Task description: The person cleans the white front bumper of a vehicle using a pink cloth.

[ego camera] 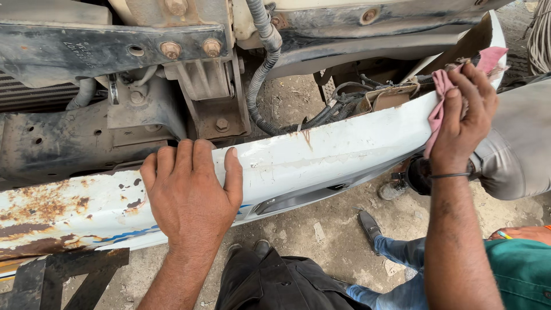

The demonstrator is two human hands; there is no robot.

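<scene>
Left hand [189,192] flat on a white bumper [321,158], right hand [468,117] gripping a pink rag [441,95]

Left hand lies open, fingers spread, palm down on the bumper's top edge, just right of its rusty patch [43,209]. Right hand is closed around the rag and presses it on the bumper's far right end, well apart from the left. Below, dark trousers [275,281] and a shoe [370,225] on dirt; beyond the bumper, a grey ribbed hose [261,74] and bolted metal frame [103,49]

Left hand [189,195] flat on bumper panel [321,158], right hand [465,117] with rag [439,97] on its right end.
</scene>
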